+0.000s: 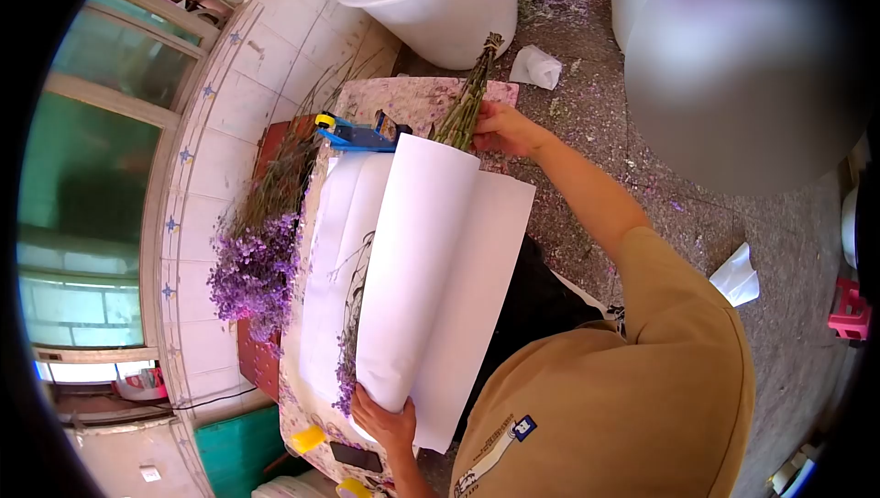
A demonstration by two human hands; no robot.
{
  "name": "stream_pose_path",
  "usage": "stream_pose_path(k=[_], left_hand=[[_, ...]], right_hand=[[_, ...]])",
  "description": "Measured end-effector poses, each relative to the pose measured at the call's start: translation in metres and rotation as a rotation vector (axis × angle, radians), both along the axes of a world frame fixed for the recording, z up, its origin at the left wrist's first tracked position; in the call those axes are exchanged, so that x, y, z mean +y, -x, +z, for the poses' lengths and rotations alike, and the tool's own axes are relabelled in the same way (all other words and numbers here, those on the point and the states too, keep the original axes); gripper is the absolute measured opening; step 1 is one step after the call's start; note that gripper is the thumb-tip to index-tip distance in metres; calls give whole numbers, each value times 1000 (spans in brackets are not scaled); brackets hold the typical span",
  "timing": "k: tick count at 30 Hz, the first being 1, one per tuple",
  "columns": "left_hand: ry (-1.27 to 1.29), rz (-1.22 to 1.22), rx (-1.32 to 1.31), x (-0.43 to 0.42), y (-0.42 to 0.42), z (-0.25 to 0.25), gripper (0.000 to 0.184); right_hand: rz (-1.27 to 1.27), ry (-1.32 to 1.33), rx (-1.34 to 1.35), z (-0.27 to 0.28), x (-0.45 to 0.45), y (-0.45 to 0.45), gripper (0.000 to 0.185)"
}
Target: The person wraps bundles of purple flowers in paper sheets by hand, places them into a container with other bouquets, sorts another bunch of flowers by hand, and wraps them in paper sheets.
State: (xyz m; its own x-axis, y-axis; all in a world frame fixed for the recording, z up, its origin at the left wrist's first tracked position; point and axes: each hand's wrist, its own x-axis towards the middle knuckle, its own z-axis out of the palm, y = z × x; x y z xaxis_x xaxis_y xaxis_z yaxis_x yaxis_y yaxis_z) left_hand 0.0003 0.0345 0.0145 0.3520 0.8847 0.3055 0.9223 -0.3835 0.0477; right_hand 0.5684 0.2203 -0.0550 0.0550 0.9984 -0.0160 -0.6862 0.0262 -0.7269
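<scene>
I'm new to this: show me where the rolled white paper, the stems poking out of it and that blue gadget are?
Rolled white paper (417, 264): head view, middle of the roll.
Stems (466, 104): head view, mid-length of the part showing.
Blue gadget (357, 138): head view, its blue body.

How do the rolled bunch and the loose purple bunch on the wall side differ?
Cover: the rolled bunch is sheathed in white paper; the loose bunch is unwrapped.
Look: the rolled bunch shows bare stems at the roll's top; the loose bunch shows a broad mass of purple blooms.
Handling: the right hand is at the rolled bunch's stems; neither hand touches the loose bunch.
Shared: both have stems toward the picture's top.
</scene>
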Motion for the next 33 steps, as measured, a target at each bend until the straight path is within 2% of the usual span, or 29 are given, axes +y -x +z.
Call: stream_pose_path(k=[1, 3, 6, 10, 12, 15, 16, 18, 19, 21, 22, 24, 26, 27, 28, 29, 30, 31, 32, 33], left_hand=[[8, -3, -3, -1, -1, 1, 100], [12, 7, -9, -1, -1, 3, 99], [4, 9, -12, -1, -1, 1, 98], [-10, -2, -12, 1, -1, 0, 96], [-11, -1, -10, 1, 0, -1, 96], [-7, 12, -6, -1, 0, 1, 95], [-1, 20, -8, -1, 0, 2, 94], [-9, 18, -20, -1, 1, 0, 94], [-15, 11, -34, -2, 0, -1, 94], [-11, 11, -25, -2, 1, -1, 94], [-10, 12, -15, -2, 1, 0, 94], [-2, 8, -10, 0, 2, 2, 95], [42, 17, 4, 1, 0, 5, 96], [105, 63, 21, 2, -2, 9, 95], [121, 74, 12, 3, 0, 9, 96], [169, 108, 9, 4, 2, 8, 99], [181, 86, -19, 4, 5, 8, 101], [189, 110, -18, 5, 2, 16, 99], [204, 127, -15, 9, -1, 22, 98], [175, 110, -44, 11, 3, 19, 97]], right_hand=[[7, 1, -1, 0, 0, 1, 41], [-84, 150, -192, 0, -2, -2, 39], [-175, 15, -288, -10, -4, 0, 30], [-222, 29, -337, -12, -17, 12, 24], [-388, 11, -435, -12, -18, 22, 23], [-478, 22, -568, -13, -17, 31, 23], [-474, 22, -566, -12, -16, 36, 23], [-673, 59, -619, -12, -12, 44, 15], [-673, 57, -619, -15, -11, 43, 15], [-891, -58, -1181, -18, -12, 37, 19], [-885, -65, -1185, -16, -13, 31, 19], [-798, -321, -1583, -10, -20, 15, 23], [-649, -387, -1674, -6, -32, 0, 28], [-489, -209, -1842, 2, -39, -12, 31], [-253, 58, -1744, -4, -39, -32, 36], [-348, 64, -1823, -8, -43, -54, 39], [-259, 395, -1911, 3, -52, -66, 50], [-375, 329, -2015, -5, -66, -84, 72], [-244, 482, -1996, 37, -74, -77, 90], [-331, 223, -2012, 25, -71, -101, 95]])
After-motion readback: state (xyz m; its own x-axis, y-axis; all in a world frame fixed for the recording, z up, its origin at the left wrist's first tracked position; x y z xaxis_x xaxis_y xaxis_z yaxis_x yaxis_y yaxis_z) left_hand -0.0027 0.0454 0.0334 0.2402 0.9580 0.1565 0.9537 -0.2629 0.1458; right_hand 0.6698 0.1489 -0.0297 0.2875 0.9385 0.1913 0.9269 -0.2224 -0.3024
